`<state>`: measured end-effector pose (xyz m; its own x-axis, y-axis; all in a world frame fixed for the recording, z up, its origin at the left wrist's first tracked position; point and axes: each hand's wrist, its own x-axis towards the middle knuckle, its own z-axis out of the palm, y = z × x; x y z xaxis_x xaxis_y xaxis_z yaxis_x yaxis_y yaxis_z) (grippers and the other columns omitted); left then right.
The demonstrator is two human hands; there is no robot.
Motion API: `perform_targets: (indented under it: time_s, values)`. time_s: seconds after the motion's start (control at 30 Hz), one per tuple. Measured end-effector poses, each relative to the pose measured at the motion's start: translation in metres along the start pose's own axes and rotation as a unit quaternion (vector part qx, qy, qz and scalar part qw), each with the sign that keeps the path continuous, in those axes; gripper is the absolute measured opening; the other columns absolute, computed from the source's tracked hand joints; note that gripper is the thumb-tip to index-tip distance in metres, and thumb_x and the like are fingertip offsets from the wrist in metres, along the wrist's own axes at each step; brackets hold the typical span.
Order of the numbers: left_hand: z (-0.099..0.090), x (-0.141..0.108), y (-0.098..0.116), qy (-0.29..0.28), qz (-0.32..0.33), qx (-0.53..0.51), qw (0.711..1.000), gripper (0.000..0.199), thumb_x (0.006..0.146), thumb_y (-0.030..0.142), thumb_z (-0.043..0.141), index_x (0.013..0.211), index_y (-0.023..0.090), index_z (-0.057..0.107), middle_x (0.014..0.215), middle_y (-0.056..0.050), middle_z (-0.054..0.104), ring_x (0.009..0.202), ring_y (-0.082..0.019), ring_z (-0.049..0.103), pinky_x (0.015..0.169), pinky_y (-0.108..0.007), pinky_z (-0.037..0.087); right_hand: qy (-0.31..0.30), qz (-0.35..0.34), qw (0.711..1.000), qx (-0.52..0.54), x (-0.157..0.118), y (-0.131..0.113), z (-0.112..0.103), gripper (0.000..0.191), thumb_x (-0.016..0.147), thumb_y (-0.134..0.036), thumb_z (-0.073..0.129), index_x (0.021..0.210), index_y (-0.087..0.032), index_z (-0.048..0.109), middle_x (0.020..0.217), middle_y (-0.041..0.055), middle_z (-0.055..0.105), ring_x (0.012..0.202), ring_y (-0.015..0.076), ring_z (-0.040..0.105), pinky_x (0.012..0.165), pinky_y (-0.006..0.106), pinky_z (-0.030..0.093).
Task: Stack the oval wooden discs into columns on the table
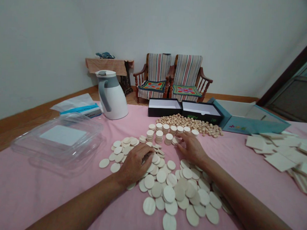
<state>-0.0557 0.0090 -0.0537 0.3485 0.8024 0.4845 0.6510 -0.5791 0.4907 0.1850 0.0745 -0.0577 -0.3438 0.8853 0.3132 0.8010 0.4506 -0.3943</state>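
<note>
Many pale round wooden discs (169,193) lie loose on the pink cloth in front of me. Behind them stand several short stacks of discs (159,136) in rows. My left hand (136,161) rests over the loose discs, fingers curled down among them; what its fingertips hold, if anything, is hidden. My right hand (192,147) is at the right end of the stacks, thumb and fingers bent around a low group of discs (175,140); its fingertips touch there, and its grip cannot be made out fully.
Wooden beads (188,123) lie behind the stacks, before two black boxes (163,111). A blue box (254,122) and square wooden pieces (280,161) are right. A white jug (115,102), clear plastic container (59,138) and blue packet (80,109) stand left.
</note>
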Motion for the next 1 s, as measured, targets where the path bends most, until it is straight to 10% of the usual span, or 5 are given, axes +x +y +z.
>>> perform_targets:
  time_s: [0.73,1.0]
  values:
    - [0.001,-0.001,-0.003,-0.003,0.0,-0.005,1.0,0.013,0.084,0.013,0.049,0.09,0.018,0.06,0.086,-0.006,0.063,0.082,-0.017,0.057,0.076,-0.032,0.046,-0.014,-0.021,1.0,0.001,0.002,0.004,0.015,0.033,0.079,-0.014,0.05,0.112,-0.014,0.055,0.111,0.0121,0.059,0.102,0.0213,0.052,0.09,0.033,0.037]
    - [0.0,-0.001,-0.001,-0.006,0.0,0.0,1.0,0.013,0.084,0.012,0.049,0.088,0.018,0.06,0.084,-0.004,0.062,0.08,-0.017,0.056,0.074,-0.03,0.045,-0.103,0.027,0.994,-0.034,-0.004,0.0,-0.036,0.015,0.072,-0.011,0.053,0.084,-0.017,0.059,0.081,0.0056,0.062,0.074,0.017,0.054,0.066,0.027,0.039]
